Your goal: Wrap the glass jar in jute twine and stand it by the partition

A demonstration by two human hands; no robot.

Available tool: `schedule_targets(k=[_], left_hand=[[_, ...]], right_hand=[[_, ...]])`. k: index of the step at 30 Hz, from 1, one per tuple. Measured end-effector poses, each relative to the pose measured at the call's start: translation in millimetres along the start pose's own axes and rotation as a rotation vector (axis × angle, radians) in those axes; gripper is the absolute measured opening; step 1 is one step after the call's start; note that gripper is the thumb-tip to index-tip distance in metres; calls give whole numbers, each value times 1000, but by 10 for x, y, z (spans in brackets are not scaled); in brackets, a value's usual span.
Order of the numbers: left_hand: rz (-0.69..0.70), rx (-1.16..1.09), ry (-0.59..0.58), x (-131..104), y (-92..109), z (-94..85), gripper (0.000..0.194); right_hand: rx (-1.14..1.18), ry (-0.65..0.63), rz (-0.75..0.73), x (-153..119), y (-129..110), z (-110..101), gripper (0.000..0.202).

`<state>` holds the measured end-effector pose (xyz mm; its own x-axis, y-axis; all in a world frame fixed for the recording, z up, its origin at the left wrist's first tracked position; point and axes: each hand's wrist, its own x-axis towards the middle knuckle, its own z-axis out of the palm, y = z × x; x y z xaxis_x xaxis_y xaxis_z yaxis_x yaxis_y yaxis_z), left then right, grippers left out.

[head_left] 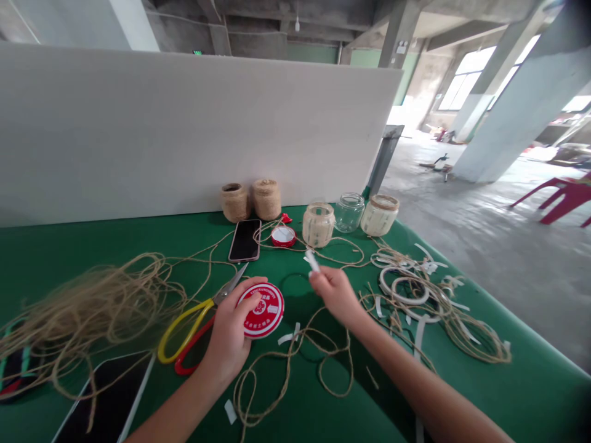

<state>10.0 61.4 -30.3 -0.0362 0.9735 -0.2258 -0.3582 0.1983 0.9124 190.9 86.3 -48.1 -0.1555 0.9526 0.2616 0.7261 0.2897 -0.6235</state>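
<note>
My left hand (237, 314) is closed round a round red and white lid (260, 310), its printed face turned up towards me. Scissors (198, 320) with one yellow and one red handle lie beside and partly behind that hand, blades pointing away. To the right, my right hand (332, 289) pinches a small white strip (312, 260) between thumb and fingers, above the green table (184, 400). Loose twine (286, 369) curls on the table between my forearms, with small white scraps (290, 336) near it.
Behind stand two twine-wrapped jars (266, 200), a clear jar (349, 212), two partly covered jars (318, 225), a phone (245, 240) and another lid (283, 236). Tangled twine (106, 307) lies left, tape rolls (410, 290) right. A white panel (184, 135) stands behind.
</note>
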Motion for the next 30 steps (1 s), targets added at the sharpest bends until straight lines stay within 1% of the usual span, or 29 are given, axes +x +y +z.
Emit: schedule_targets(k=[2,4,8,12,18,23,25,26,28,30], left_hand=[[-10,-38,11,10,34,-23,32],[-27,-77,33,36,63,-45,29],[-65,-139,79,104,83,-82,27],[-94,-165,88,143,71,-111,27],[-128,-186,71,151,74,-131,28],[-114,-164,51,161,67,-148,31],[-86,-55,27,177,65,-162,30],[-59,55,-1,190,62,-172,28],[22,355,-89,223,47,-198,24],[149,675,-168,258,14,-225,21]], right_hand=[[-86,54,18,39,99,-29,38],[-180,54,-8,47,160,0,34],[-340,-1,-142,9,170,131,23],[-430,-47,-254,-9,136,147,19],[-463,-121,-354,-3,166,85,20],[-359,-120,-330,-5,166,49,18],[-291,-111,-297,-3,145,29,18],[-234,-109,-277,-1,132,18,18],[-78,-109,-222,5,104,-6,18],[63,-119,-165,10,75,-28,21]])
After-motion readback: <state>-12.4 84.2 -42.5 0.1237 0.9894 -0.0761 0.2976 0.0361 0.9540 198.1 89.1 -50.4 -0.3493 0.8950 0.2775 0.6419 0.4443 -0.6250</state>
